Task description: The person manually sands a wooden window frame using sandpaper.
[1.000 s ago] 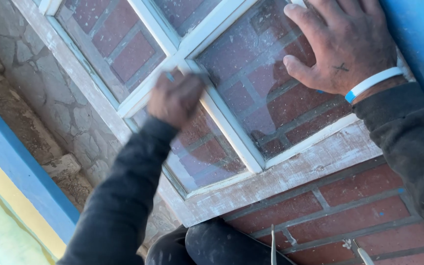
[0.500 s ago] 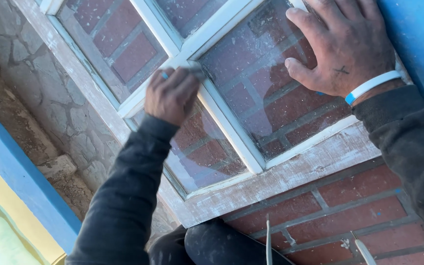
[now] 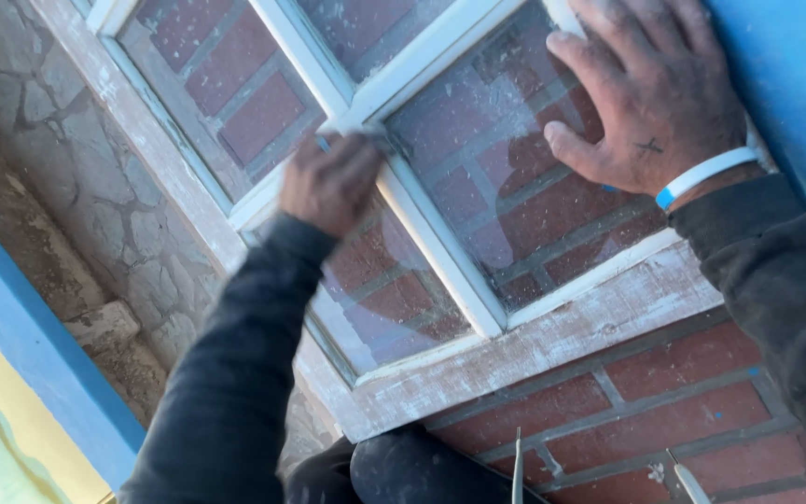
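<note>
Against the red brick wall (image 3: 664,411) lies a white wooden window frame with glass panes (image 3: 534,345), its paint worn and dusty. On the left is a grey stone surface (image 3: 76,187), and beside it a blue painted edge (image 3: 30,355). On the upper right pane rests the right hand (image 3: 655,93), flat on the dusty glass, fingers a little spread; a white wristband with blue end (image 3: 701,175) sits on its wrist. At the crossing of the white bars is the left hand (image 3: 328,182), fingers curled together and pressed on the bar. It seems to grip a small object, but I cannot tell what. Both arms wear dark sleeves (image 3: 226,373).
</note>
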